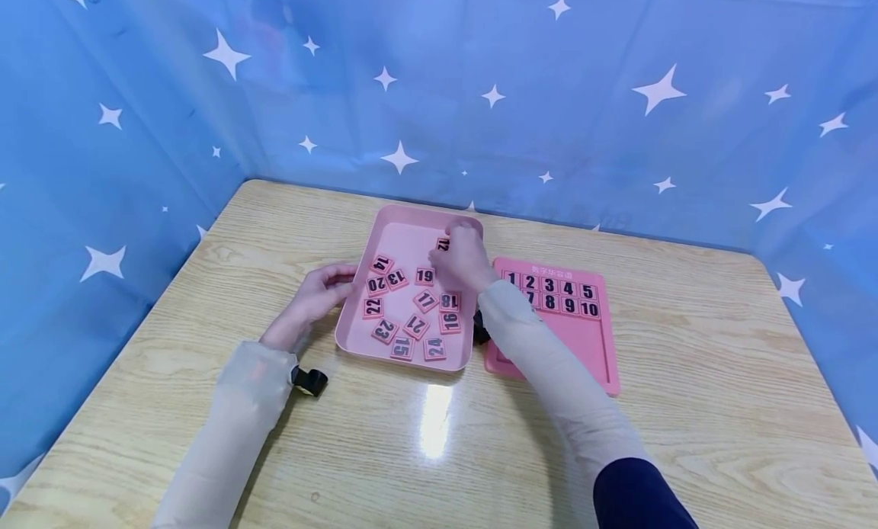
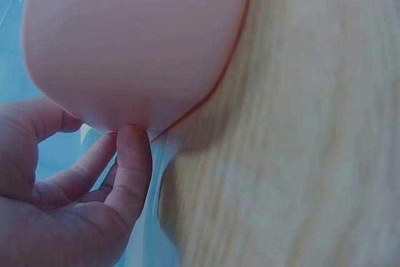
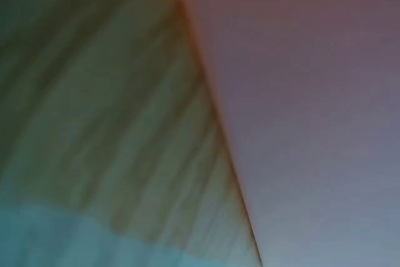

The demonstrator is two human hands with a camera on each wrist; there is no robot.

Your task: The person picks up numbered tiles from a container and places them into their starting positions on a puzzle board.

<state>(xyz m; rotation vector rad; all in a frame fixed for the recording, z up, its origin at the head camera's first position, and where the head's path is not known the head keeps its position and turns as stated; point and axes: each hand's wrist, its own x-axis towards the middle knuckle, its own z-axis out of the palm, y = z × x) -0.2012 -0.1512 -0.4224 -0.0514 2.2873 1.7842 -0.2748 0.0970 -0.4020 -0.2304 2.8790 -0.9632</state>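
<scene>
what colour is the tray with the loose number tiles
Light pink; the tray shows best in the head view.

Loose pink numbered tiles (image 1: 425,300) in pink tray (image 1: 405,239)

Right hand (image 1: 466,258): motion-blurred; grip on number tile 12 (image 1: 443,244) unclear, tile partly covered.
Pink number board (image 1: 579,354): left part hidden beneath the white right sleeve (image 1: 559,376); start of second row covered, tile 7 (image 1: 530,298) partly so.
Pink tray (image 1: 394,359): top cropped in left wrist view, interior hidden by its wall; blurred in right wrist view.
Left hand (image 1: 318,296): cropped at left and bottom, left wrist view.
Navy sleeve (image 1: 638,495): cut by head view's lower edge.
</scene>
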